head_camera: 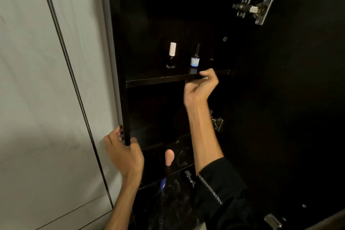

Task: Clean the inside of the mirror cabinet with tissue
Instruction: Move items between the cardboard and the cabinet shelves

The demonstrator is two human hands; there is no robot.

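Pale grey wall panels, divided by a dark slanting seam, fill the left of the view; against them hangs the mirror cabinet, a dark, dimly lit carcass with its door swung open to the right. The cabinet's upper shelf carries two small bottles standing upright and apart: a dark bottle with a white cap and, to its right, a black-capped bottle with a blue label. The right hand grips the front edge of this shelf, thumb lying on top just beside the blue-labelled bottle and fingers curled underneath. The left hand holds the lower end of the cabinet's left side panel, fingers wrapped round its outer face and thumb on the inner. No tissue is visible in either hand. On a lower shelf a pink, rounded object stands upright; its nature cannot be made out in the gloom. Metal hinges are fixed along the door's inner edge, one at top and another behind the right forearm. A dark sleeve covers the right arm below the elbow.
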